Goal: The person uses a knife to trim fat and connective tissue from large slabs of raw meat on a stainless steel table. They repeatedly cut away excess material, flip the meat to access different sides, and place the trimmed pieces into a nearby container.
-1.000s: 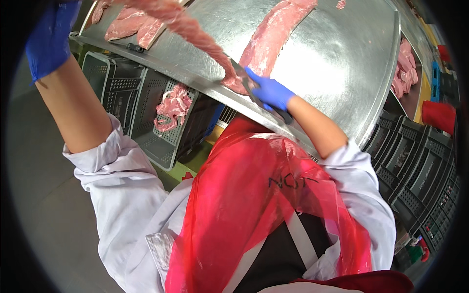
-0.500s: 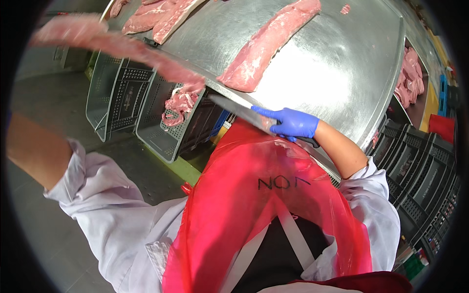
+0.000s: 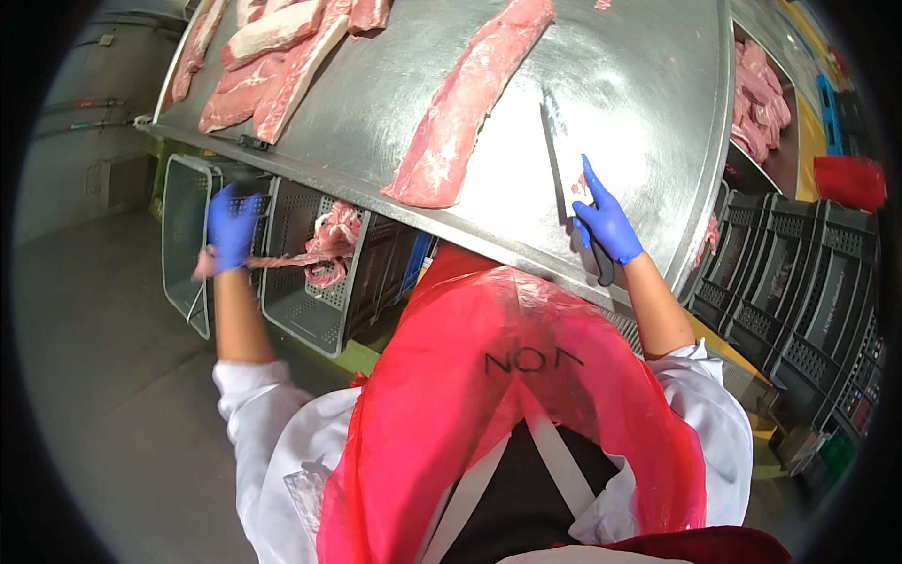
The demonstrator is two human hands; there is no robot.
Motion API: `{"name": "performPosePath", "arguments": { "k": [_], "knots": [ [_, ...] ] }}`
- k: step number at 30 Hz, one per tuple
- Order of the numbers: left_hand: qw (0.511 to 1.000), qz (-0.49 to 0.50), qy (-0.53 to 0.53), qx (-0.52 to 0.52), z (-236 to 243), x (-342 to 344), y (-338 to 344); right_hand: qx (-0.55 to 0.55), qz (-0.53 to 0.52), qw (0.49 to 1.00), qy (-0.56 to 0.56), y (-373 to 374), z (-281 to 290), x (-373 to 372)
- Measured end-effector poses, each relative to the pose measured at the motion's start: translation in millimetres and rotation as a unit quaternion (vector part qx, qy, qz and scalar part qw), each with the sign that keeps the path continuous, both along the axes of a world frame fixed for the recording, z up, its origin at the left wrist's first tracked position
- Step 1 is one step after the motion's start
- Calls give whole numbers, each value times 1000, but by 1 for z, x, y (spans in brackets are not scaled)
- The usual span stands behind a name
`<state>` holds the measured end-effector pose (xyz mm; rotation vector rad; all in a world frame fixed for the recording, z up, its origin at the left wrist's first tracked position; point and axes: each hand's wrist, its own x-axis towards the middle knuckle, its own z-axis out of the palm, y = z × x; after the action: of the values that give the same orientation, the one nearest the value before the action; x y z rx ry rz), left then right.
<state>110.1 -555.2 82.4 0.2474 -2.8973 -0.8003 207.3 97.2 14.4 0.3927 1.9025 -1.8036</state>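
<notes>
My left hand (image 3: 232,227), in a blue glove and blurred, is over the rims of the grey crates to the left; its fingers look apart. A long thin strip of meat trimming (image 3: 282,260) passes under my left wrist and reaches into the nearer crate (image 3: 303,324), where more trimmings (image 3: 336,235) lie. My gloved right hand (image 3: 609,227) holds a knife (image 3: 567,160) by its dark handle, thumb raised, blade pointing away over the steel table (image 3: 648,122). Left of the knife lies a long trimmed piece of pork loin (image 3: 460,122).
More meat pieces (image 3: 272,75) lie at the table's far left. Another grey crate (image 3: 188,235) stands beside the trimmings crate. On the right are a bin of meat (image 3: 759,99), stacked dark crates (image 3: 780,282) and a red item (image 3: 848,182). A red plastic apron (image 3: 526,310) covers my front.
The meat strip has dropped from above the crates to across their rims. My left hand has come into view there. My right hand has moved right with the knife, its blade swinging to point away.
</notes>
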Motion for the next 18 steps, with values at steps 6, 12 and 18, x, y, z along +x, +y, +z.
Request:
{"name": "performPosePath", "arguments": {
  "k": [6,12,18],
  "knots": [
    [947,-284,-34,144,-176,-141,283,-42,-144,988,24,-30,-29,-43],
    [948,-316,-35,-9,-190,-205,421,1,-258,965,36,-40,-60,-84],
    [905,-417,77,-36,-192,-289,481,236,-174,955,49,-23,-62,-188]
  ]
}}
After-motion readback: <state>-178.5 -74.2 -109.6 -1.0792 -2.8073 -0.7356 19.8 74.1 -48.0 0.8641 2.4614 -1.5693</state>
